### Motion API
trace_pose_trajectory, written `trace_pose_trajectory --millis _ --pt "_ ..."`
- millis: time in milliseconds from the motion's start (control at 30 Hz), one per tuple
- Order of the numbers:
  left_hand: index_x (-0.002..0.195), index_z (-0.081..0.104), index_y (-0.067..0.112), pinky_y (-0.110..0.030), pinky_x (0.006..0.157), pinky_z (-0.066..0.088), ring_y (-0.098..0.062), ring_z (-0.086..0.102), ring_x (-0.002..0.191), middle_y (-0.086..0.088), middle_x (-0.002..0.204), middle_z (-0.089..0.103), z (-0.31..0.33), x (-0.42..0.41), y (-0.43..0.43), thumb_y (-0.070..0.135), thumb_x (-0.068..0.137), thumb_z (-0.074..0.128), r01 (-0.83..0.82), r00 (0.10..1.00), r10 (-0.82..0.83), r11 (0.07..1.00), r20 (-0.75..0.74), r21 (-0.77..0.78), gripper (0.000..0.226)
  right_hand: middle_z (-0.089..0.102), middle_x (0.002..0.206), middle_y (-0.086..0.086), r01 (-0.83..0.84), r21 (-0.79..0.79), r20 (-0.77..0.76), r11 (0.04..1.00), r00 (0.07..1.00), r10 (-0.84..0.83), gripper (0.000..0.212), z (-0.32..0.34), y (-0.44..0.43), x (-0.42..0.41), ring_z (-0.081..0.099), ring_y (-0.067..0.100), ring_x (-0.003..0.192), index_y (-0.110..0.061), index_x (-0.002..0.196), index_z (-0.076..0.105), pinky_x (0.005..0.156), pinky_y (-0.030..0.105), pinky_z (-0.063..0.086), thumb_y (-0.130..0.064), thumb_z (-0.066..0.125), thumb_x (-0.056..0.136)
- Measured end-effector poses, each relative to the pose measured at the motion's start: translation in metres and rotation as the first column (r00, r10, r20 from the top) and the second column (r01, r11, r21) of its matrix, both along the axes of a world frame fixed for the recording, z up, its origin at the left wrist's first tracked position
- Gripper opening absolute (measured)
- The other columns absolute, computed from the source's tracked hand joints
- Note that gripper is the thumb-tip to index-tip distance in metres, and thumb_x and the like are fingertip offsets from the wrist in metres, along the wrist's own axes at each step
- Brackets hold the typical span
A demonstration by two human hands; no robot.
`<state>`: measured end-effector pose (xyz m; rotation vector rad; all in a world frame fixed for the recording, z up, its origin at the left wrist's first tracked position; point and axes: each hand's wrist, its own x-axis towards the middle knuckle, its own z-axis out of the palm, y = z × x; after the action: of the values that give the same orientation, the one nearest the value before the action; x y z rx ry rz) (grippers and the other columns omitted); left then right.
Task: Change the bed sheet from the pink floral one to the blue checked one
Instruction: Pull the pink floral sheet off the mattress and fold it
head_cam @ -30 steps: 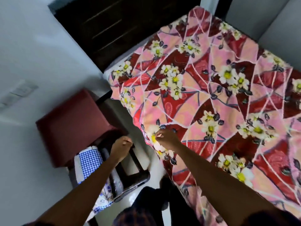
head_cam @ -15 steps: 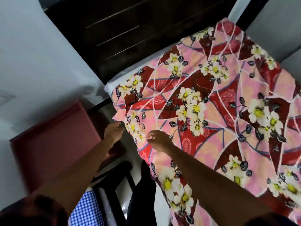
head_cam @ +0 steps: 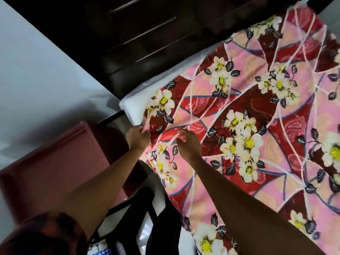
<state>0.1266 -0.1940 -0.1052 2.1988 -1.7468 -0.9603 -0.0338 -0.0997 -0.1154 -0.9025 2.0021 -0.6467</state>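
At the bared corner of the mattress (head_cam: 131,105), the left hand (head_cam: 137,138) pinches the pink floral sheet (head_cam: 257,126) by its edge, the right hand (head_cam: 187,144) grips a fold on top, so peel both back together, low and even, while the blue checked sheet (head_cam: 100,250) waits below the left arm.

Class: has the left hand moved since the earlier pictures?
Yes. The left hand went from beside the red chair to the white mattress corner, where it grips the pink floral sheet.

Soft, even light keeps my pink floral sheet (head_cam: 257,126) bright, while the dark headboard (head_cam: 147,34) past its far edge loses detail. My left hand (head_cam: 137,137) and right hand (head_cam: 187,144) smear with motion blur, and the wide lens bends the frame's edges.
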Motion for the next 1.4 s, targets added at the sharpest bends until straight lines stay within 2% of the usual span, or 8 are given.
trace_pose_trajectory --millis 100,200,300,467,633,767,1100,1400 --pt "0.061 0.063 0.02 -0.029 0.051 0.041 -0.012 0.052 0.05 0.002 0.056 0.06 0.019 -0.015 0.011 0.02 0.089 0.068 0.207 0.964 -0.203 0.978 -0.173 0.004 0.028 0.063 0.125 0.01 0.083 -0.006 -0.029 0.997 0.996 -0.083 0.034 0.005 0.006 -0.012 0.059 0.026 0.116 -0.017 0.127 0.064 0.099 0.039 0.048 -0.021 0.062 0.094" --pt "0.07 0.069 0.016 -0.027 0.058 0.045 -0.011 0.059 0.059 -0.001 0.065 0.067 0.048 -0.047 0.02 0.019 0.085 0.071 0.41 0.877 -0.364 0.907 -0.313 0.093 0.015 0.062 0.126 0.008 0.263 -0.077 0.042 0.962 0.965 -0.26 0.043 0.027 0.001 -0.026 0.057 0.024 0.115 -0.016 0.134 0.058 0.095 0.038 0.047 -0.037 0.058 0.097" --pt "0.074 0.073 0.013 -0.029 0.059 0.042 -0.025 0.067 0.073 -0.006 0.074 0.069 0.061 -0.07 0.024 0.018 0.083 0.069 0.643 0.766 -0.62 0.749 -0.172 0.159 0.011 0.069 0.114 0.004 0.356 -0.015 0.101 0.934 0.93 -0.353 0.04 0.046 0.008 -0.046 0.063 0.023 0.104 -0.015 0.124 0.066 0.079 0.029 0.043 -0.04 0.053 0.096" --pt "0.09 0.074 0.006 -0.038 0.069 0.049 -0.023 0.067 0.08 -0.014 0.081 0.07 0.08 -0.081 0.016 0.052 0.061 0.057 0.592 0.806 -0.573 0.767 -0.151 0.249 0.057 0.074 0.096 0.012 0.162 0.089 -0.007 0.983 0.987 -0.162 0.017 0.068 0.044 -0.09 0.067 0.03 0.096 -0.009 0.092 0.074 0.065 0.027 0.034 -0.018 0.06 0.095" --pt "0.076 0.07 0.027 -0.025 0.069 0.044 -0.019 0.067 0.081 0.002 0.082 0.074 0.1 -0.094 0.009 0.033 0.079 0.069 0.435 0.9 -0.435 0.9 0.024 0.017 0.006 0.074 0.105 0.004 0.184 0.093 -0.001 0.979 0.983 -0.185 0.018 0.06 0.079 -0.131 0.066 0.026 0.103 -0.023 0.093 0.075 0.077 0.028 0.043 -0.03 0.059 0.09" --pt "0.085 0.073 0.017 -0.02 0.066 0.039 -0.014 0.059 0.079 0.0 0.087 0.073 0.104 -0.132 -0.006 0.014 0.087 0.068 0.53 0.848 -0.529 0.846 0.035 -0.054 0.006 0.068 0.122 0.002 0.249 0.106 -0.024 0.963 0.969 -0.248 0.019 0.044 0.099 -0.162 0.062 0.022 0.112 -0.021 0.109 0.071 0.088 0.028 0.044 -0.026 0.064 0.093" --pt "0.141 0.047 0.016 -0.042 0.102 0.045 -0.032 0.051 0.125 -0.011 0.138 0.052 0.069 -0.304 -0.105 0.038 0.074 0.069 0.88 0.459 -0.874 0.472 0.159 0.057 0.073 0.064 0.129 -0.001 0.389 -0.072 -0.187 0.919 0.899 -0.395 0.039 0.032 0.031 -0.29 0.062 0.023 0.117 -0.026 0.127 0.065 0.095 0.036 0.052 -0.023 0.064 0.087" --pt "0.153 0.028 0.024 -0.047 0.117 0.027 -0.031 0.022 0.147 -0.007 0.16 0.022 -0.001 -0.5 -0.21 0.042 0.07 0.083 0.984 0.176 -0.959 0.171 0.22 -0.041 0.101 0.002 0.168 0.004 0.355 -0.001 -0.563 0.935 0.773 -0.293 0.082 -0.016 -0.096 -0.455 0.0 0.031 0.154 -0.028 0.156 0.025 0.119 0.058 0.026 -0.044 0.067 0.087"
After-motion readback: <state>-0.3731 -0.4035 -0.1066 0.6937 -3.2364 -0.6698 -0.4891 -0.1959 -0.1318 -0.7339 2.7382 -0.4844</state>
